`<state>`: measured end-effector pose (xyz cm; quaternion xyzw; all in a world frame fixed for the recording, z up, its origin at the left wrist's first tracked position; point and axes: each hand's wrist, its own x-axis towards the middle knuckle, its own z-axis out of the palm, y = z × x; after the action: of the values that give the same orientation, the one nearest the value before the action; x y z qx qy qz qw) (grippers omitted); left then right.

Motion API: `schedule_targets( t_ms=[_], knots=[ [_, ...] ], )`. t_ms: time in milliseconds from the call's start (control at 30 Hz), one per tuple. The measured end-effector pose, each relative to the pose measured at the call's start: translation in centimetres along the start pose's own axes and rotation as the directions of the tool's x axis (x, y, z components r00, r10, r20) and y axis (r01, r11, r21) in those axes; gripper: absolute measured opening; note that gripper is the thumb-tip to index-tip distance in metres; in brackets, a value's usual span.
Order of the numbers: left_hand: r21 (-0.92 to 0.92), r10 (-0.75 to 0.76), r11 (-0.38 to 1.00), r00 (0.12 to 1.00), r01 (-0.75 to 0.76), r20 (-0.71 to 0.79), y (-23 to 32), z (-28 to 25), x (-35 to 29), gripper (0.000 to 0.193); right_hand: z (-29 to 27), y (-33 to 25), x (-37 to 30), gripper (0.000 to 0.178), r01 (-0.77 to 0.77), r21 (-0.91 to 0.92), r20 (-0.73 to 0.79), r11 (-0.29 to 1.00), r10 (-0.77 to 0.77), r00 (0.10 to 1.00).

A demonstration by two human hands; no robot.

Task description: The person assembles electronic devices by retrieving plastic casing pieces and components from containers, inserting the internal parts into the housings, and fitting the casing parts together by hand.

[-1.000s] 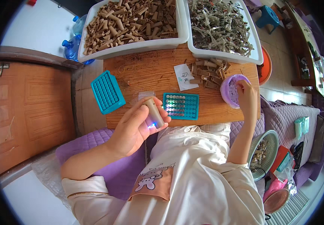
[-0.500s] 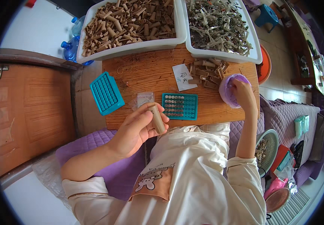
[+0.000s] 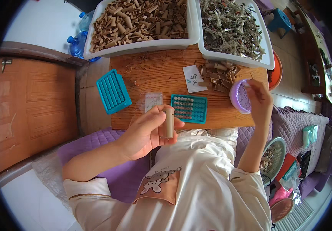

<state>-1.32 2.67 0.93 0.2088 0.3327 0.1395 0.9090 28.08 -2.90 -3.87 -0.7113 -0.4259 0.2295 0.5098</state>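
My left hand point(image 3: 143, 133) is closed around a tan cardboard-like tube point(image 3: 169, 125), held upright-ish in front of my chest. My right hand point(image 3: 261, 102) hovers by the right rim of a purple bowl point(image 3: 233, 96), its fingertips pinched together; whatever they hold is too small to tell. Small dark bits lie inside the bowl. Between my hands, a teal tray point(image 3: 200, 109) of round pockets sits on the table, its left part filled with small round pale and brownish pieces. Beside the tube lies a clear plastic bag point(image 3: 153, 101).
A second teal tray point(image 3: 113, 92) lies at the left of the wooden table point(image 3: 156, 73). Loose tan half-tubes point(image 3: 220, 77) and a white paper note point(image 3: 192, 75) are near the bowl. Two white bins point(image 3: 144, 43), one with tan pieces, one with shredded scraps point(image 3: 233, 32), fill the far side.
My right hand has come up out of the purple bowl, fingers pinched. The tube in my left hand has turned more upright and shifted slightly right. The whole view has shifted slightly.
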Motion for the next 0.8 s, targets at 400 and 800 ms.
schedule_targets(
  t_ms=[400, 800],
  knots=[
    [0.071, -0.051, 0.996, 0.994, 0.044, 0.092, 0.0, 0.2, -0.6, 0.027, 8.7, -7.4, -6.4, 0.013, 0.103, 0.466, 0.313, 0.879, -0.273, 0.910],
    [0.105, -0.043, 0.994, 0.998, 0.039, 0.039, -0.2, 0.4, -0.7, 0.026, 7.3, -8.8, -6.4, 0.024, 0.340, 0.239, 0.342, 0.909, -0.407, 0.847]
  ],
)
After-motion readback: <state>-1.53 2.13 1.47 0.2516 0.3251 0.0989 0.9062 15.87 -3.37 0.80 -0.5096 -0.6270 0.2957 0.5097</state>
